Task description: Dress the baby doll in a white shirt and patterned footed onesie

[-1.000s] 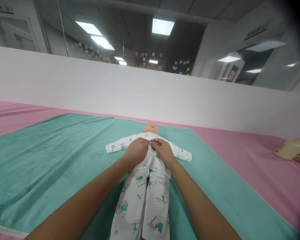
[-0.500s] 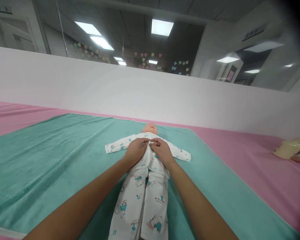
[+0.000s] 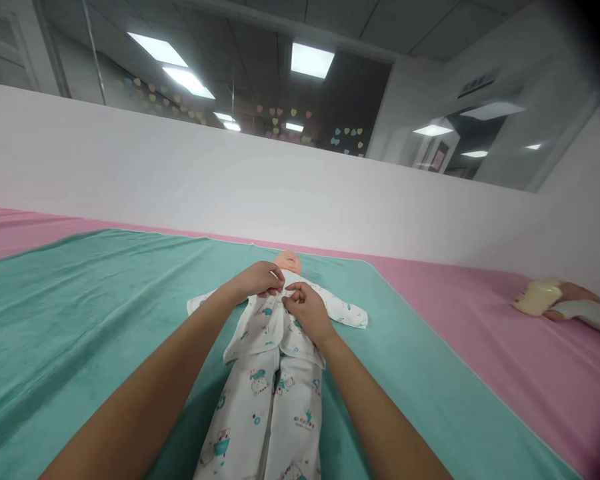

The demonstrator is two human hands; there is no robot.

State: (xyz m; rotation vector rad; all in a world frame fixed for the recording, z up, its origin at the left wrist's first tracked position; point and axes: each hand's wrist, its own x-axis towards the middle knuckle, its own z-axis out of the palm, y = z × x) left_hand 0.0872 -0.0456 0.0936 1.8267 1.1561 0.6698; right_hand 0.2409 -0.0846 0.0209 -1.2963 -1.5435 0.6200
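A baby doll lies on its back on a teal blanket, dressed in a white printed romper. My left hand pinches the left front edge of the romper at the doll's upper chest. My right hand pinches the right front edge just beside it. Both hands have curled fingers closed on the fabric, nearly touching at the front opening below the doll's chin. The doll's sleeves are spread out to each side.
The blanket lies on a pink sheet before a white partition. At the far right another person's hand rests on the pink sheet by a cream-coloured bottle.
Both hands have moved up the romper's front from the belly to the upper chest near the neck. The camera view has shifted a little to the right.
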